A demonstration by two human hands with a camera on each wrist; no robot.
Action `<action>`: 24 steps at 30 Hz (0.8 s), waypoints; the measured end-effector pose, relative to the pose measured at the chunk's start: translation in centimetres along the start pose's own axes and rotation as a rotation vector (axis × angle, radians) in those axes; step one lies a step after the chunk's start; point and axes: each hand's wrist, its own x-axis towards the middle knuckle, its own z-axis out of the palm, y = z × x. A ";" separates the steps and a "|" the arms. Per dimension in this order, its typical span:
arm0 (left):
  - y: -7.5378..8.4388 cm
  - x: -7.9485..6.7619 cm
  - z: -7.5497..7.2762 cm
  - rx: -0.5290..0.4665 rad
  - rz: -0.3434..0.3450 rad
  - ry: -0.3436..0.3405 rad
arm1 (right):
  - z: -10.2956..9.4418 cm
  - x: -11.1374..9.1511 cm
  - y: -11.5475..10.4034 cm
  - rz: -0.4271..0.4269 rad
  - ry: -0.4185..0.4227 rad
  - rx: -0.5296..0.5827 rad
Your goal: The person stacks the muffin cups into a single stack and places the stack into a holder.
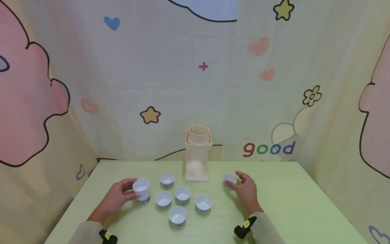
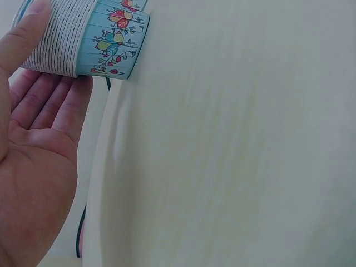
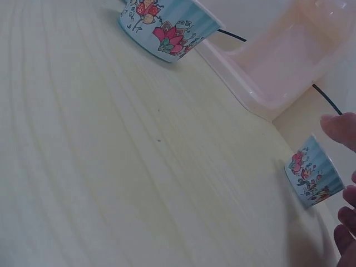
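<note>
My left hand (image 1: pixel 117 196) grips a stack of nested paper cups (image 1: pixel 141 189) near the table's left side. In the left wrist view, the cup stack (image 2: pixel 67 36) shows many white rims packed together and a light blue wall with floral print, thumb on one side and fingers on the other. On the right, my right hand (image 1: pixel 247 192) is spread around a single paper cup (image 1: pixel 229 177), the thumb overlapping its front in the head view. The right wrist view has this floral cup (image 3: pixel 311 173) on the table, with fingertips close to its rim.
Several more paper cups stand singly between the hands, including a front one (image 1: pixel 177 216) and a back one (image 1: pixel 167 179). A cream-coloured stand (image 1: pixel 196 162) with a round tube (image 1: pixel 199 135) on top is at the table's back edge, before a printed curtain (image 1: pixel 170 78).
</note>
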 end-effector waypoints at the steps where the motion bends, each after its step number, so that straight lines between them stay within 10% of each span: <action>1: 0.0 0.0 0.0 0.003 0.002 -0.004 | 0.0 0.0 0.0 0.006 -0.006 0.001; 24: 0.2 -0.2 -0.1 -0.008 -0.001 -0.010 | 0.6 0.3 0.3 -0.006 -0.019 -0.033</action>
